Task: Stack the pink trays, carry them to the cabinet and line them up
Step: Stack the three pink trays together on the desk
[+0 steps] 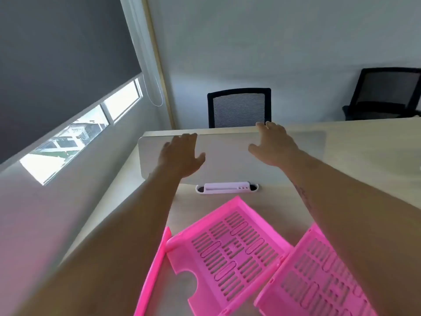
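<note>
Two pink slotted trays lie flat on the pale wooden desk (364, 156) close to me. One pink tray (230, 254) is in the middle, the other pink tray (319, 281) is to its right and partly under my right forearm. The edge of a third pink tray (155, 270) shows at the left. Both arms are stretched forward above the trays. My left hand (182, 156) and my right hand (273, 144) are held out with fingers spread in front of the white desk divider (227, 160), holding nothing.
A white cable port (226, 187) sits in the desk below the divider. A black mesh chair (239, 108) stands behind the divider, another black chair (385, 92) at far right. A window with a dark roller blind (57, 60) is on the left wall.
</note>
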{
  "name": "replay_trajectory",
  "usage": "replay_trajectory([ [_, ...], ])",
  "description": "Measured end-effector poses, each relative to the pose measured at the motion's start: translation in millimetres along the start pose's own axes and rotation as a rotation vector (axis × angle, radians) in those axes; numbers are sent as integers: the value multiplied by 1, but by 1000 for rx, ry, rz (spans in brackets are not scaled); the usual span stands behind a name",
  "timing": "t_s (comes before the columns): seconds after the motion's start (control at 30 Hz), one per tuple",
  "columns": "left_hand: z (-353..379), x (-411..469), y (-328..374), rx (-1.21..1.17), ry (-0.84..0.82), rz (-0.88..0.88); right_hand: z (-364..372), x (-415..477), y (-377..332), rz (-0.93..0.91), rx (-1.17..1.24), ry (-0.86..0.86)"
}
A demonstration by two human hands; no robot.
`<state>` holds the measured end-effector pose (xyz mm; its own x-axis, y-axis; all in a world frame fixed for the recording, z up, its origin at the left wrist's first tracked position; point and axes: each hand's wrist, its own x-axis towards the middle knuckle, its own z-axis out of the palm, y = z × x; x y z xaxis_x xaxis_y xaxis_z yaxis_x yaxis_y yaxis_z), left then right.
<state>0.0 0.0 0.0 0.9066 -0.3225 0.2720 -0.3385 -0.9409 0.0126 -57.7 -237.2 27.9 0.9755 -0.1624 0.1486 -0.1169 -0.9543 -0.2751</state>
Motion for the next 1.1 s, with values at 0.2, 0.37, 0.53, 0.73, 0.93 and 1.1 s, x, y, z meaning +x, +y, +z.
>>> replay_trajectory([
  [0.2, 73, -37, -29, -49, -166, 58, 89, -41, 0, 155, -17, -78],
  [0.37, 132, -61, -34, -135, -294, 158, 162, -86, 10, 294, -39, -237],
  [0.53, 182, -80, -39, -181, -423, 191, 218, -139, 18, 470, -60, -280],
  [0.73, 218, -97, -50, -213, -576, 159, 256, -186, 9, 668, -44, -294],
  [0.93, 219, -117, -61, -167, -551, 88, 269, -199, 9, 596, -113, -268],
  [1.1, 244, -151, -37, -293, -643, -93, 281, -160, 68, 363, -125, -351],
])
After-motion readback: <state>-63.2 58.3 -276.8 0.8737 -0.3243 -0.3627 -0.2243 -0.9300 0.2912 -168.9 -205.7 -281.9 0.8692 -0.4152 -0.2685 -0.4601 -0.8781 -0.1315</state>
